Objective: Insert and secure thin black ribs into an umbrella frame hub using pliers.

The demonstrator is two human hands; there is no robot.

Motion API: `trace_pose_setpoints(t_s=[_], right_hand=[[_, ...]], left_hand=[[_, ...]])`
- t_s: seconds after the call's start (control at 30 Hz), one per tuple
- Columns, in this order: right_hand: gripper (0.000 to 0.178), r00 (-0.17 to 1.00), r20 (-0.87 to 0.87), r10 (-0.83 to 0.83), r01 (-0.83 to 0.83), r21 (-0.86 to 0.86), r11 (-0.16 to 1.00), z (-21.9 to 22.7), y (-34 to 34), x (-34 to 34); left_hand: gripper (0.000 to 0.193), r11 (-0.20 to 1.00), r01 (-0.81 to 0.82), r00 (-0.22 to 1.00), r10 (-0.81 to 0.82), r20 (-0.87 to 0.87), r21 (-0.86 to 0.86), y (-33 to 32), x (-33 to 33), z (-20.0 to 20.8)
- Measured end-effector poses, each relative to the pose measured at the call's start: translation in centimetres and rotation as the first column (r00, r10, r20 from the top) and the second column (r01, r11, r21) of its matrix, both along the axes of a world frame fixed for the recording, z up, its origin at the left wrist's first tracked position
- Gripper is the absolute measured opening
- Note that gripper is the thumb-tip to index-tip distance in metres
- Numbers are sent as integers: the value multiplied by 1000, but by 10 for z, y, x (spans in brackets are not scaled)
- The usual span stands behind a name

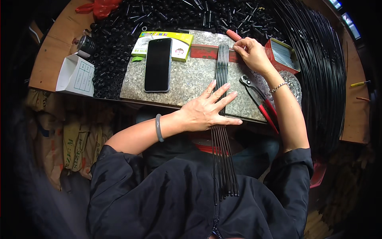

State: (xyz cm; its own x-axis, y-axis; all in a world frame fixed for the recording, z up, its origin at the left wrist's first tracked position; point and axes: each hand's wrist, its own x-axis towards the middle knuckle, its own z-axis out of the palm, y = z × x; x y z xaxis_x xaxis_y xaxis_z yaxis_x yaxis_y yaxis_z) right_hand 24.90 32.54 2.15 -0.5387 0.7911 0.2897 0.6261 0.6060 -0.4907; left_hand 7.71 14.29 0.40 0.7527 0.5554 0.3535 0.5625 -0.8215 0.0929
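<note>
While the left hand (203, 110) spreads flat across slim, glossy black rods (222, 69), the right hand (252, 54) curls beside their far ends, its grip unclear; aligning seems underway, next calling for a steady pinch. Right of that hand, a red rectangular box (281, 66) holds pale, slender pieces (283, 55).

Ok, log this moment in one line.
left hand: spread across black rods; right hand: near rods' upper ends; red-handled pliers: right of rods

Glossy black thin rods (222, 71) lie side by side in a flat bundle, upper ends close together toward 12 o'clock, blunt lower ends fanning toward 6 o'clock.
</note>
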Motion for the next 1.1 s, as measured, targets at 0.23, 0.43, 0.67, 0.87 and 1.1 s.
trace_pose_setpoints(t_s=[0.23, 0.43, 0.67, 0.87, 1.1], right_hand=[[16, 993, 35, -110, 111, -42, 993, 5, -4, -5], [14, 999, -20, 35, -36, -55, 998, -2, 6, 4], [11, 997, -59, 51, -57, -101, 993, 5, 4, 0], [8, 991, -123, 53, -80, -222, 972, 1, 7, -1], [6, 984, -152, 90, -134, -309, 941, 7, 8, -1]], left_hand=[[60, 1000, 2, 1000, -2, -26, 11, 0, 0, 2], [61, 1000, 18, 999, -18, -26, -16, 1, -1, 3], [59, 1000, 23, 998, -24, -54, -15, 1, -2, 4], [52, 1000, 12, 998, -12, -56, -7, 2, -1, 3], [62, 999, 24, 1000, -24, -4, -38, 2, -1, -1]])
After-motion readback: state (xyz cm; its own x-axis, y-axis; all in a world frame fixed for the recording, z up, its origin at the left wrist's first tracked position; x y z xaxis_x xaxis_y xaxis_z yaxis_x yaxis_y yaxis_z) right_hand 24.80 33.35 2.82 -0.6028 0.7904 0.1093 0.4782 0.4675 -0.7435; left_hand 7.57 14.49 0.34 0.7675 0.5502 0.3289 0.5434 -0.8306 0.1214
